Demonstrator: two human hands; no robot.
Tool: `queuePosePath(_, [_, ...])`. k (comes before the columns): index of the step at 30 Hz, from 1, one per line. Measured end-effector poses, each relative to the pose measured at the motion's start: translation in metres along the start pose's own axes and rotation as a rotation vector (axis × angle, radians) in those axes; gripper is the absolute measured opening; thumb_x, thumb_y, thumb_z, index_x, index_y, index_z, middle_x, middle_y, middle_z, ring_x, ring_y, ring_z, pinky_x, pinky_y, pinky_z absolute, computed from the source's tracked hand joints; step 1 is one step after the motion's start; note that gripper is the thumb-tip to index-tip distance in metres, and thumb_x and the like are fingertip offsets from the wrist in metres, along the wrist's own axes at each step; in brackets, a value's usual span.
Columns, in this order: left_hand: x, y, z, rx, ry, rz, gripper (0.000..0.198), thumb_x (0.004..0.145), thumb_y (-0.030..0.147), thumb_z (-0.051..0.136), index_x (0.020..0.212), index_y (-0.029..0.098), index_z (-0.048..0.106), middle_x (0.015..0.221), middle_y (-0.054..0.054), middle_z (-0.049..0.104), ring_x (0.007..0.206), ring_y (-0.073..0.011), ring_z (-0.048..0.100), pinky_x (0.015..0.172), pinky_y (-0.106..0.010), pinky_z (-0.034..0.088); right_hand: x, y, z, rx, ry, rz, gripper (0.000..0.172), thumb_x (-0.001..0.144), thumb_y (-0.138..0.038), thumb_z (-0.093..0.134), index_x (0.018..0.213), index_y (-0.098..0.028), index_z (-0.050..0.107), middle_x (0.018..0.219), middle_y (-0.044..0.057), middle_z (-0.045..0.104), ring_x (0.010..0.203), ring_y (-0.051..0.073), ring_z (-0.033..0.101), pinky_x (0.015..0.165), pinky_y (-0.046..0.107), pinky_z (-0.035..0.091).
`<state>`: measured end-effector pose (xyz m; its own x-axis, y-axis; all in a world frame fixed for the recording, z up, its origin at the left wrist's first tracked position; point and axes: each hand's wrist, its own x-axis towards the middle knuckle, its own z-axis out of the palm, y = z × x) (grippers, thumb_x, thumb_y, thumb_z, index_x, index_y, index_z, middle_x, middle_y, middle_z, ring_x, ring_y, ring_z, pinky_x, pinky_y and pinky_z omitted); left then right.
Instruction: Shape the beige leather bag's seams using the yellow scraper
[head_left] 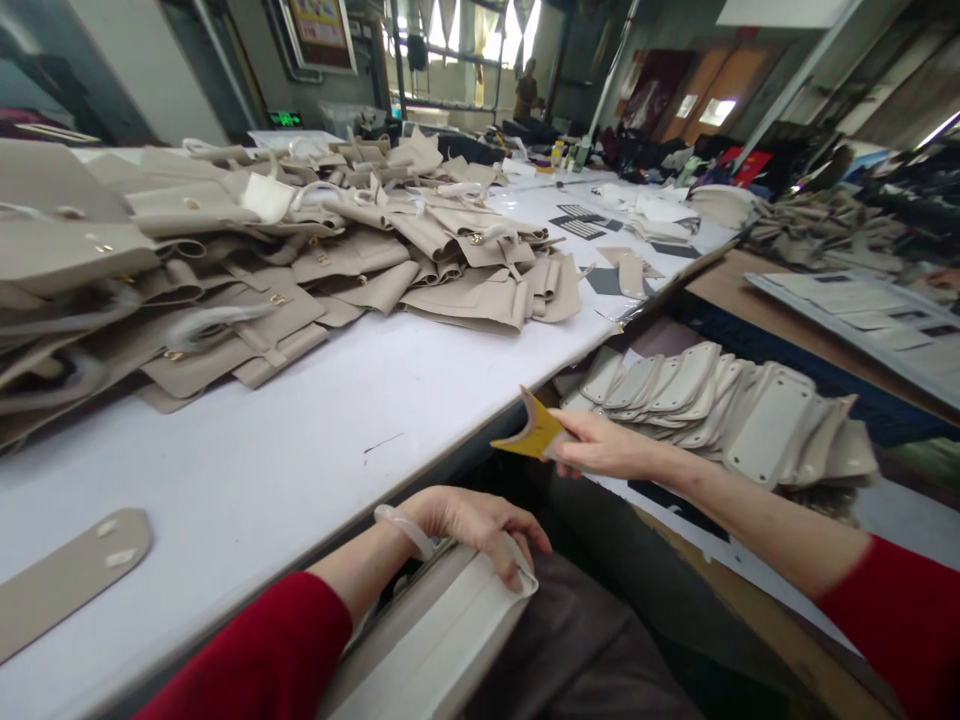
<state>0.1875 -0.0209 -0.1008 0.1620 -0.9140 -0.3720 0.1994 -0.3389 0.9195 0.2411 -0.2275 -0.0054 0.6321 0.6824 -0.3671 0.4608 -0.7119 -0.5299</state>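
Observation:
My left hand [480,528] lies with curled fingers over the end of a pale beige folded piece [442,640] that rests on my lap at the table's edge. A pale bangle circles that wrist. My right hand [600,445] reaches out to the right and pinches a small yellow and beige curved piece [531,432], just in front of a row of rounded beige panels [720,400] stacked overlapping on a lower surface.
A big heap of beige bag parts [262,260] covers the far left of the white table [315,440]. One oblong beige panel [67,575] lies near the front left. Dark and light cut pieces [581,225] lie further back. A person stands far off by the windows.

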Motion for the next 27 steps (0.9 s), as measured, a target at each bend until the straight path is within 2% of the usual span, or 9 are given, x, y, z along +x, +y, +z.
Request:
queuePosePath(1, [0.000, 0.001, 0.001, -0.012, 0.009, -0.002, 0.078, 0.059, 0.034, 0.082, 0.131, 0.018, 0.056, 0.112, -0.005, 0.070, 0.106, -0.0275, 0.065, 0.094, -0.039, 0.051, -0.026, 0.006, 0.004, 0.080, -0.054, 0.037, 0.024, 0.094, -0.024, 0.038, 0.112, -0.016, 0.052, 0.090, 0.005, 0.069, 0.062, 0.012, 0.065, 0.053, 0.019, 0.051])
queuePosePath(3, [-0.001, 0.003, 0.003, -0.047, 0.023, -0.016, 0.081, 0.057, 0.034, 0.084, 0.131, 0.017, 0.056, 0.108, -0.005, 0.071, 0.103, -0.0274, 0.066, 0.093, -0.038, 0.051, -0.068, 0.012, 0.022, 0.431, -0.204, 0.192, 0.025, 0.095, -0.034, 0.044, 0.109, -0.016, 0.052, 0.079, 0.002, 0.067, 0.048, 0.009, 0.057, 0.043, 0.016, 0.045])
queuePosePath(6, [-0.003, 0.006, 0.006, -0.055, 0.050, -0.041, 0.084, 0.056, 0.034, 0.086, 0.132, 0.017, 0.056, 0.106, -0.005, 0.072, 0.102, -0.0276, 0.066, 0.094, -0.039, 0.050, -0.098, 0.004, 0.061, 0.637, -0.340, 0.351, 0.028, 0.096, -0.044, 0.045, 0.103, -0.017, 0.053, 0.066, -0.002, 0.062, 0.039, 0.007, 0.051, 0.036, 0.013, 0.040])
queuePosePath(9, [-0.006, 0.010, 0.008, 0.006, 0.108, -0.053, 0.086, 0.059, 0.037, 0.084, 0.137, 0.017, 0.053, 0.116, -0.006, 0.070, 0.110, -0.0284, 0.063, 0.098, -0.038, 0.048, -0.095, -0.010, 0.093, 0.708, -0.379, 0.439, 0.026, 0.097, -0.042, 0.045, 0.099, -0.017, 0.053, 0.060, -0.003, 0.059, 0.036, 0.007, 0.049, 0.032, 0.013, 0.040])
queuePosePath(13, [-0.009, 0.014, 0.007, 0.125, 0.150, -0.063, 0.083, 0.063, 0.041, 0.081, 0.138, 0.018, 0.054, 0.121, -0.007, 0.067, 0.112, -0.0284, 0.061, 0.096, -0.036, 0.049, -0.082, -0.015, 0.114, 0.780, -0.354, 0.441, 0.026, 0.097, -0.041, 0.046, 0.103, -0.017, 0.053, 0.057, -0.003, 0.058, 0.033, 0.008, 0.049, 0.030, 0.014, 0.039])
queuePosePath(27, [-0.012, 0.017, 0.007, 0.128, 0.179, -0.080, 0.091, 0.063, 0.043, 0.078, 0.144, 0.013, 0.047, 0.127, -0.012, 0.065, 0.114, -0.0319, 0.061, 0.095, -0.036, 0.050, -0.075, -0.021, 0.129, 0.871, -0.355, 0.549, 0.033, 0.098, -0.049, 0.042, 0.108, -0.019, 0.049, 0.053, -0.004, 0.057, 0.031, 0.009, 0.048, 0.030, 0.016, 0.042])
